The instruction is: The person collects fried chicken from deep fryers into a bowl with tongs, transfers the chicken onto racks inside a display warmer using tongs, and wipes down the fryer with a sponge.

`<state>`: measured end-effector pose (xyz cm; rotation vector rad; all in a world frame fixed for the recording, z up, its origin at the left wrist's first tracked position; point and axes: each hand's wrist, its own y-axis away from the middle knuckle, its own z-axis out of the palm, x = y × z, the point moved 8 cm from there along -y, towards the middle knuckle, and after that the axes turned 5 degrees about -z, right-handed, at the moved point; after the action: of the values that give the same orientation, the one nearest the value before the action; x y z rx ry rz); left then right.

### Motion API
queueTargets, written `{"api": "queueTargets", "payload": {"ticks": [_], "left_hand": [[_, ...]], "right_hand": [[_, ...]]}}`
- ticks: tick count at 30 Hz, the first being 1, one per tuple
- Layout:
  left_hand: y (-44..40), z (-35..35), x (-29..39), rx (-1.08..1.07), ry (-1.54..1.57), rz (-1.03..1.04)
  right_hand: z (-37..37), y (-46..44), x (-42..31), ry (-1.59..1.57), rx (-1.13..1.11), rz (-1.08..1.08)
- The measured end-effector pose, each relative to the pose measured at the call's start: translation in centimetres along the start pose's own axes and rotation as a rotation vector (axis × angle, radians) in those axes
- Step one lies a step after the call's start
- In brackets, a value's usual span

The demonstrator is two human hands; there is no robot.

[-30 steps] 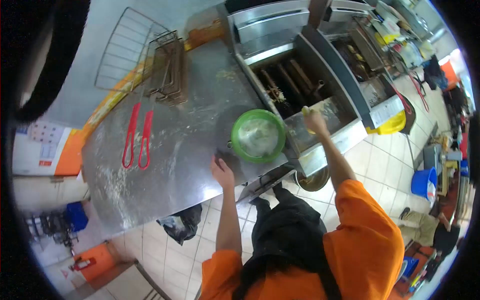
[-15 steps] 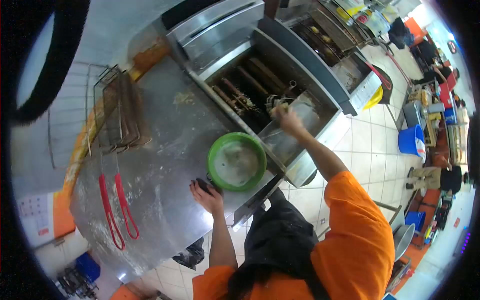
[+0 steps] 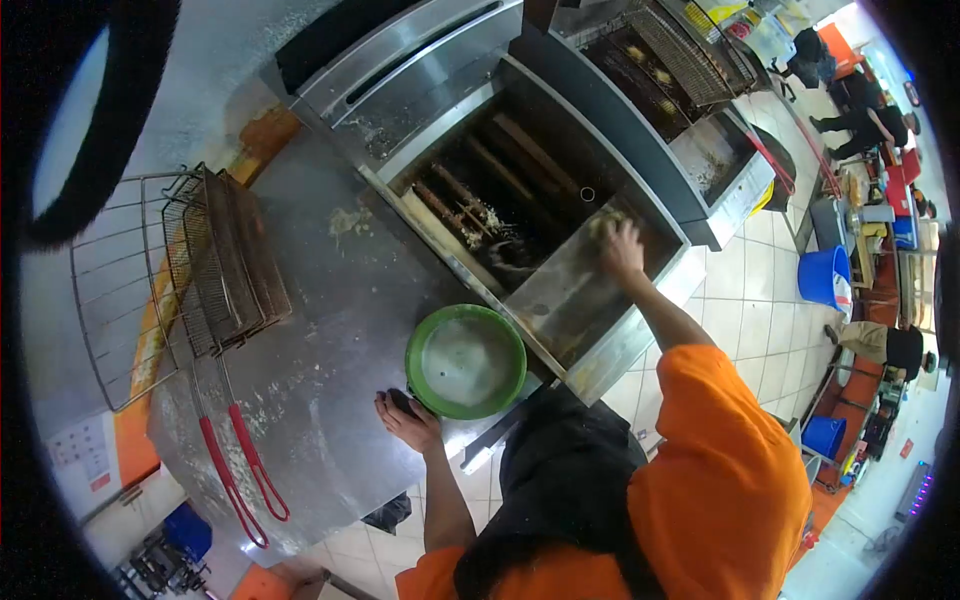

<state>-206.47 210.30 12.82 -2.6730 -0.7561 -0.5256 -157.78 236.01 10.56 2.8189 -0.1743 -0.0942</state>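
My right hand (image 3: pixel 624 252) presses down on the sloping metal plate (image 3: pixel 560 285) at the near end of the fryer vat. Its fingers are closed over a small yellowish pad (image 3: pixel 602 226), mostly covered by the hand. To the left, a green bowl (image 3: pixel 415 345) of cloudy, whitish liquid stands on the steel counter (image 3: pixel 340 400), close against the vat's edge. My left hand (image 3: pixel 408 425) rests beside the bowl, its fingers curled round a small dark thing (image 3: pixel 402 402) that I cannot make out. Bars and pale crumbs lie in the dark vat (image 3: pixel 520 185).
Fryer baskets (image 3: pixel 225 260) with red handles (image 3: pixel 245 465) sit on the counter's left side, by a wire rack (image 3: pixel 110 290). A second fryer (image 3: pixel 640 85) stands beyond the vat. A blue bucket (image 3: pixel 822 278) and several people are across the tiled floor.
My right hand has slid right and towards me across the metal plate, away from the dark pit. My left hand stays beside the bowl. The whole view has shifted slightly.
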Motion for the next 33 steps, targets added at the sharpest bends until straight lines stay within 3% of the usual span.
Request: {"api": "queueTargets", "payload": {"ticks": [1,4,6,9,10,11,12,14,16,21,24,26,27,29,32,33], "left_hand": [[0.1,0.1,0.0,-0.002,-0.004,-0.005],[0.3,0.2,-0.2,-0.011,-0.028,-0.014],[0.2,0.5,-0.4,-0.012,-0.072,-0.020],[0.0,0.3,0.0,-0.012,-0.023,-0.005],[-0.1,0.4,-0.3,-0.011,-0.024,-0.008],[-0.2,0.6,-0.3,-0.011,-0.024,-0.015],[0.0,0.6,-0.4,-0.014,-0.025,-0.022],[0.2,0.5,-0.1,-0.004,-0.057,-0.004],[0.2,0.7,-0.6,-0.013,-0.053,-0.009],[0.0,0.6,-0.6,-0.032,-0.056,-0.042],[0.0,0.9,-0.3,-0.041,-0.052,-0.045],[0.0,1.0,-0.9,-0.058,-0.051,-0.047],[0.1,1.2,-1.0,-0.069,-0.055,-0.065],[0.1,1.4,-0.8,-0.083,-0.091,-0.075],[0.3,1.2,-1.8,-0.109,-0.125,-0.070],[0.3,1.8,-1.7,-0.110,-0.120,-0.066]], "right_hand": [[-1.2,-0.3,0.9,-0.104,0.175,0.135],[2.7,0.1,-3.9,-0.159,0.128,-0.018],[4.4,4.5,-10.5,0.143,0.111,-0.346],[6.2,4.5,-6.7,0.126,-0.214,-0.379],[8.7,0.5,-2.8,-0.025,-0.316,-0.331],[-0.4,0.8,-2.4,-0.059,-0.260,0.010],[0.6,-1.6,-0.2,-0.017,0.062,-0.011],[0.8,-2.2,-3.1,-0.180,0.091,0.013],[2.7,-0.3,-8.7,-0.271,0.093,-0.256],[1.5,6.6,-12.9,-0.985,-0.098,-0.137],[3.7,6.0,-18.4,-1.151,-0.291,-0.031],[2.9,-0.6,-24.4,-1.084,-0.356,-0.024],[3.3,-4.9,-28.3,-1.058,-0.433,-0.141],[0.0,-9.1,-33.5,-1.408,-0.191,-0.346],[-1.9,-4.3,-30.0,-1.210,-0.299,-0.259],[-0.1,-2.2,-28.2,-1.161,-0.270,-0.433]]}}
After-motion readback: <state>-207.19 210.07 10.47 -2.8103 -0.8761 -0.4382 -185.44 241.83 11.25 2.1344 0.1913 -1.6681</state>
